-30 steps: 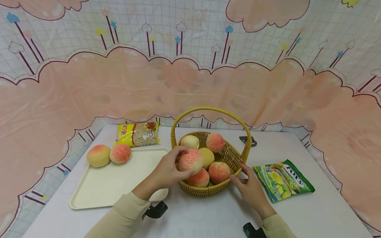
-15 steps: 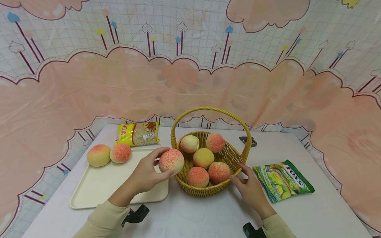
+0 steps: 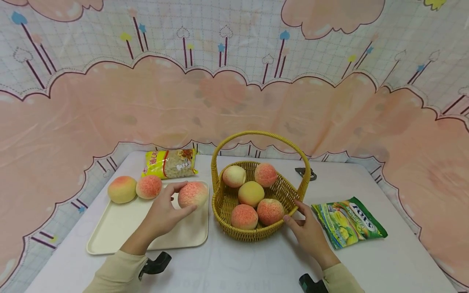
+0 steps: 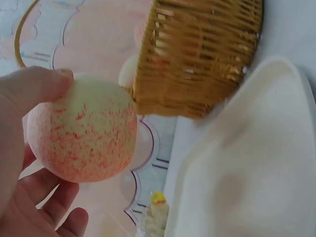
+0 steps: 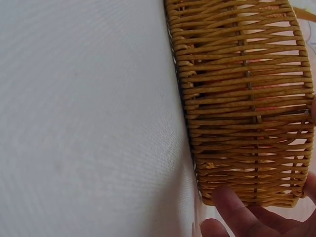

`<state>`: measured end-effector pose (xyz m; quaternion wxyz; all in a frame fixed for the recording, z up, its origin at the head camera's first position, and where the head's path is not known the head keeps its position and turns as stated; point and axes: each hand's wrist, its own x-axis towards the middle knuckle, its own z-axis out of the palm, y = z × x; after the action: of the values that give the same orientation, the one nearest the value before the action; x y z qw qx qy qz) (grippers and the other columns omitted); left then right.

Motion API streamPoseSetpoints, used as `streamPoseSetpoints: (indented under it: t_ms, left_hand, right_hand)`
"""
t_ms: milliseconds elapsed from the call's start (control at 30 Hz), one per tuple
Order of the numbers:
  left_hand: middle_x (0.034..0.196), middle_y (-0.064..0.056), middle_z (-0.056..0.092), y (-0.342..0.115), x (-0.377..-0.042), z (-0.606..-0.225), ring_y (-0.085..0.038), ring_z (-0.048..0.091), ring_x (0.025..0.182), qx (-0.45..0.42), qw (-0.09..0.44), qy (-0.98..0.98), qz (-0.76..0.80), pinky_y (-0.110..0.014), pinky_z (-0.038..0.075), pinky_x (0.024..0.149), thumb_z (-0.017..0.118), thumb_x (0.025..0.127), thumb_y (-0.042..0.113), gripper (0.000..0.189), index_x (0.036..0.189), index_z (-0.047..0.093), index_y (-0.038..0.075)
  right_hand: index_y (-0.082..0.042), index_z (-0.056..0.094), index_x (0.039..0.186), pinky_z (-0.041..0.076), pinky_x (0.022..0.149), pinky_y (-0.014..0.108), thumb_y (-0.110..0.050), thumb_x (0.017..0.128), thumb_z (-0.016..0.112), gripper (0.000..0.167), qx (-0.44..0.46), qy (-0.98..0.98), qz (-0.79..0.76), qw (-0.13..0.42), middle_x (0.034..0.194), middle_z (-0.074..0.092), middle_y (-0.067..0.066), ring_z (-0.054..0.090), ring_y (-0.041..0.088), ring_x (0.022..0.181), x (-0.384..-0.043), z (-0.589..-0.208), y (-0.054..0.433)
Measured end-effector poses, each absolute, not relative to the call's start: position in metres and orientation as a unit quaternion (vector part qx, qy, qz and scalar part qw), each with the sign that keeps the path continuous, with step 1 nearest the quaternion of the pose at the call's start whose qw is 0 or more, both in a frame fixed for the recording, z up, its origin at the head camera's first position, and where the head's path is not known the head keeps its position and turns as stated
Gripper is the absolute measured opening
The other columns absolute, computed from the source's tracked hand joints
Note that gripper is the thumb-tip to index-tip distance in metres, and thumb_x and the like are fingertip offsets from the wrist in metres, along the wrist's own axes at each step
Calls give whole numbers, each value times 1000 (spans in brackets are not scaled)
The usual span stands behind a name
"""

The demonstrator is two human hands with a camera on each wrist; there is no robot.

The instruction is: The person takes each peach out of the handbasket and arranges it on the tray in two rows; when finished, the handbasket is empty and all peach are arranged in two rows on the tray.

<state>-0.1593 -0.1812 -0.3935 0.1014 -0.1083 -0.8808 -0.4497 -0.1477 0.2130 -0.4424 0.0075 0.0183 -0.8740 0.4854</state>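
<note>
My left hand (image 3: 161,213) holds a pale peach with pink speckles (image 3: 192,194) between thumb and fingers, above the right part of a cream tray (image 3: 121,232). In the left wrist view the same peach (image 4: 91,136) hangs clear of the tray, thumb on one side and fingers on the other. My right hand (image 3: 307,228) grips the right rim of a yellow wicker basket (image 3: 249,235); the right wrist view has fingertips (image 5: 227,197) against its woven side. Several peaches lie in the basket, among them a yellow one (image 3: 250,194) and a red one (image 3: 270,211).
On the tray's far left corner sit a yellow-red fruit (image 3: 121,189) and a red peach (image 3: 148,186). Behind them lies a yellow food packet (image 3: 170,163). Right of the basket are a green candy bag (image 3: 349,223) and a small black object (image 3: 305,173). The basket's handle (image 3: 260,133) arches high.
My left hand has lifted the speckled peach from over the basket and carried it left, over the tray. My right hand has stayed at the basket's rim.
</note>
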Motion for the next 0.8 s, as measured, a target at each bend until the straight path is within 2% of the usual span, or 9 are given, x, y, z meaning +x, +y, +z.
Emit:
streamPoseSetpoints:
  t_ms: [233,567,800]
  left_hand:
    - [130,-24,53,-196,-170,-401,-36,48,119,-75,96,-882,-455,-56,38,100,80,85,15,70,141,44,-6]
    - [140,-31,45,-212,-185,-411,-43,44,128,-14,90,-889,-449,-57,38,104,77,89,22,81,149,32,-10]
    - [146,-33,41,-216,-193,-414,-47,43,130,19,76,-896,-436,-58,37,106,75,90,24,81,151,31,-7]
  right_hand:
    - [-9,31,154,57,79,42,-38,99,64,70,14,-874,486,5,150,35,32,63,38,112,-148,-444,213]
    - [-8,31,153,57,78,41,-36,99,63,69,14,-873,487,5,150,35,32,63,38,112,-147,-443,212]
    - [-7,30,153,57,79,41,-36,100,63,69,13,-875,485,8,150,36,33,63,39,112,-146,-442,211]
